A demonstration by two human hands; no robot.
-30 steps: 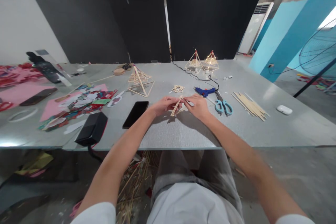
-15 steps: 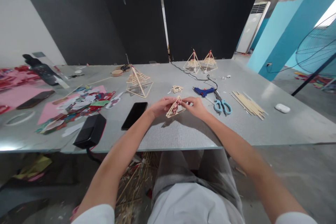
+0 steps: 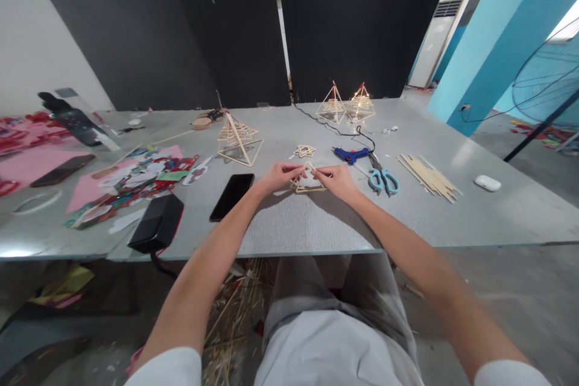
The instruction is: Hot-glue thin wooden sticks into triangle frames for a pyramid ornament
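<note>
Between my hands is a small frame of thin wooden sticks [image 3: 310,190], low over the table's front. My left hand [image 3: 283,177] pinches its left side near the top, and my right hand [image 3: 337,181] pinches the right side; fingers hide part of the joints. Just beyond lies a flat star of wooden sticks [image 3: 305,151]. A blue glue gun [image 3: 351,155] rests to the right of it, beside scissors with light-blue handles [image 3: 383,181]. Left of my left hand is a black phone [image 3: 232,196].
A stick pyramid [image 3: 239,140] stands behind on the left; two more pyramids [image 3: 333,105] stand at the back, one lit. Loose sticks [image 3: 427,177] and a white case [image 3: 487,183] lie right. Left are paper scraps [image 3: 136,184] and a black box [image 3: 156,224] near the table edge.
The stick frame has turned so its base faces me more squarely, and my left fingers have shifted out from inside it. Small lights now glow on the back right pyramid.
</note>
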